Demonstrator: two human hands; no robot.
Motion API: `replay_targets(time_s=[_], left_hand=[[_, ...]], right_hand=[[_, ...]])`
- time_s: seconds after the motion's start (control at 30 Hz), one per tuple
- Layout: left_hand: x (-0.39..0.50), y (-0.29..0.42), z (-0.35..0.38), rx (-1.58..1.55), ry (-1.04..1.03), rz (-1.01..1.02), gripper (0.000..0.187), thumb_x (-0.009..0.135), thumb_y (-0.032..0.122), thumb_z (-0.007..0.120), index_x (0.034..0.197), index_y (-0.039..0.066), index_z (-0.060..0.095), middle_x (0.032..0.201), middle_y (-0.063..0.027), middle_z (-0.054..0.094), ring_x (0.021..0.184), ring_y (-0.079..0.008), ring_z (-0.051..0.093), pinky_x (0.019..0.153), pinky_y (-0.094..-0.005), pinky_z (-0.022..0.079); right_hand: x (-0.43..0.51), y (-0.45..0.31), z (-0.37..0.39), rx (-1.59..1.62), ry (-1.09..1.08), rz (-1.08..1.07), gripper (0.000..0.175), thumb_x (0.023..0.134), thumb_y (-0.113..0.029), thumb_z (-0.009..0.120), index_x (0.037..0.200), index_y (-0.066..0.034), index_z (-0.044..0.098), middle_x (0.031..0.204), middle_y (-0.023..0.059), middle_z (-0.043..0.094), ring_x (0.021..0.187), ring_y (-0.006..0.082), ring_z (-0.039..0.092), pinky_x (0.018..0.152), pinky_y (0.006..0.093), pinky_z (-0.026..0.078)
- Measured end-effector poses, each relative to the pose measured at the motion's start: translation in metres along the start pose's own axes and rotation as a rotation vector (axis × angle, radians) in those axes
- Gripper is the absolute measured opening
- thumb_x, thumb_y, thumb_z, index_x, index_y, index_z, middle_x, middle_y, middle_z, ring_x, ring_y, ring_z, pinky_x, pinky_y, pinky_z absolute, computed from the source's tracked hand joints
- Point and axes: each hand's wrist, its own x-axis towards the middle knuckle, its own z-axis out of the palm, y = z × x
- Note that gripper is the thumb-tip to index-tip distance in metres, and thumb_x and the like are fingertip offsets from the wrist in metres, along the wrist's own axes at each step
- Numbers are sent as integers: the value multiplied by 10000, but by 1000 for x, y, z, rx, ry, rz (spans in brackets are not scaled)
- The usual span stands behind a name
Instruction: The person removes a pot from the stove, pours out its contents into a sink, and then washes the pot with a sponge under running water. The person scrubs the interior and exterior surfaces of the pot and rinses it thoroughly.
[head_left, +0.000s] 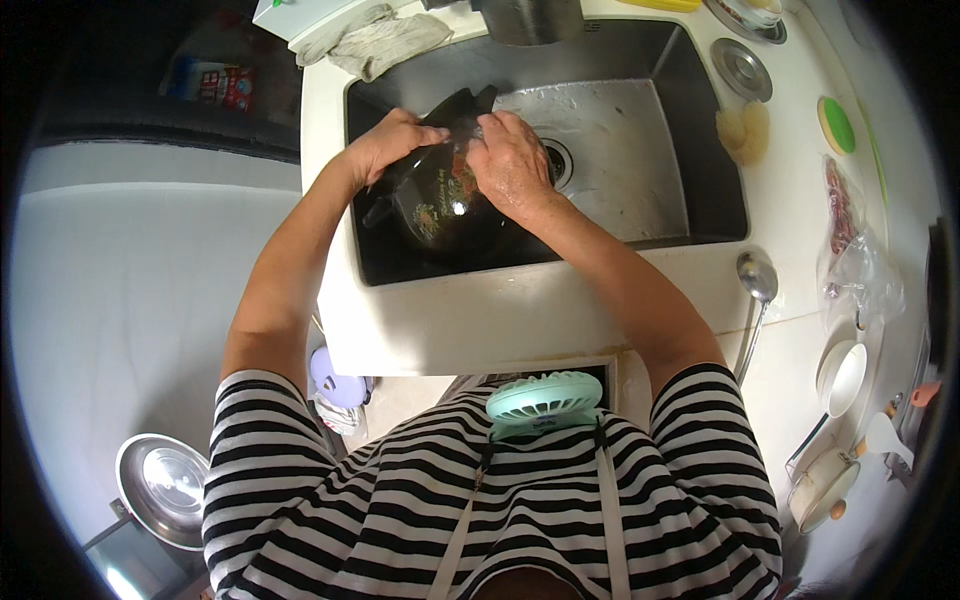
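A dark, glossy pot (427, 191) with stubby handles and a printed flower pattern is tilted on its side in the left part of the sink (622, 150). It bears writing. My left hand (394, 142) grips its upper left edge, thumb on top. Against the pot's right side lies my right hand (514, 161), wet, with its fingers curled over the edge. Whether those fingers hold anything small is hidden. The sink drain (557, 163) shows just right of that hand.
A grey cloth (390, 41) lies on the back left rim, beside a metal vessel (531, 21) overhanging the basin. Along the right counter are a metal lid (741, 69), a loofah-like scrubber (742, 133), a green sponge (836, 125) and a ladle (757, 277). A mint fan (544, 401) hangs at my chest.
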Motion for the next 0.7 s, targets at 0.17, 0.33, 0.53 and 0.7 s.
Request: replay_targets(time_s=[0.17,0.33,0.53,0.7], left_hand=[[31,16,23,38,91,-52,363,712,83,750,954,-101,551,857,-168,608,717,-208,605,552,-309,511],[43,13,39,17,121,14,262,749,62,723,895,-102,581,768,-143,616,655,-192,611,512,-300,510],[27,6,42,-119,53,58,149,783,37,650,873,-80,630,781,-95,638,655,-150,598,552,-279,491],[10,-12,37,-168,72,147,138,779,56,640,860,-54,628,821,-78,629,740,-144,585,646,-270,472]], right_hand=[[4,9,-10,80,-15,78,366,806,-192,568,1081,50,565,1095,236,561,1019,400,537,901,419,430],[12,37,-29,189,3,339,411,822,-264,542,1077,58,562,1087,253,567,1009,402,546,896,418,435],[18,27,-40,49,63,224,408,822,-271,540,1088,38,550,1102,239,555,1034,385,531,919,410,412],[13,-12,-40,-46,-30,-418,337,655,-91,637,968,15,573,952,175,573,963,355,548,861,462,426]])
